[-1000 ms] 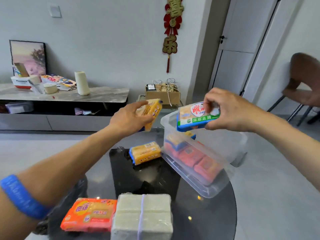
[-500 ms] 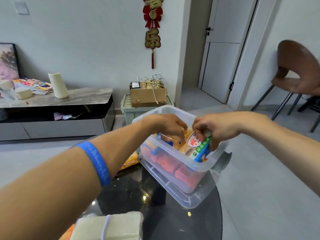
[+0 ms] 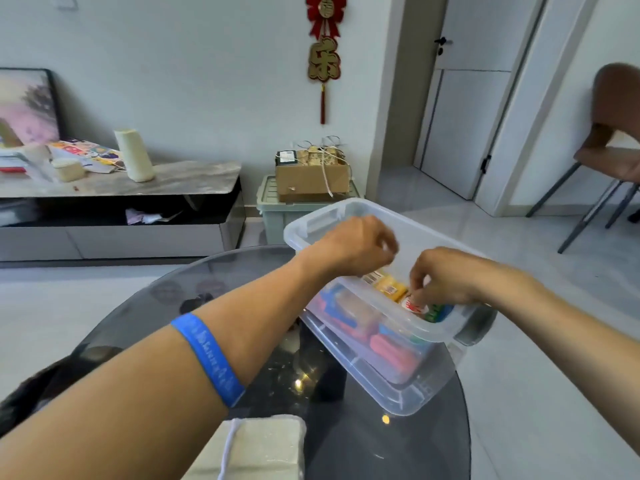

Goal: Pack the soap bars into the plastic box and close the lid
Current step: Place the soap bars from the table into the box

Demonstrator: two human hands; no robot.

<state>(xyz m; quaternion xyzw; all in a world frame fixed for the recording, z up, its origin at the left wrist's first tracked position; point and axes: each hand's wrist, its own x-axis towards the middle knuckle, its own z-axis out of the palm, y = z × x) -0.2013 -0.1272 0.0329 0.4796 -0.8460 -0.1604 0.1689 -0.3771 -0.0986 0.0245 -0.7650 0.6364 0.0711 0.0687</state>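
The clear plastic box (image 3: 349,303) stands lidless on the round dark glass table (image 3: 194,292). Red and orange soap bars (image 3: 391,351) line its bottom layer. A yellow soap bar (image 3: 389,288) lies on top of them inside the box. My left hand (image 3: 353,247) hovers just above it, blurred, fingers loosely curled, with nothing in it. My right hand (image 3: 446,278) reaches inside the near right corner, fingertips pinching a green-and-white soap bar (image 3: 424,309) that stands tilted against the wall. No lid is in view.
A white wrapped block with a band (image 3: 256,448) sits at the table's near edge. A dark bag (image 3: 31,389) is at lower left. Beyond the table are a cardboard box on a green bin (image 3: 311,178), a low console (image 3: 121,188) and a chair (image 3: 613,150).
Both hands came down from above into the box. The yellow bar left my left hand and lies inside. The green-and-white bar went down into the near right corner.
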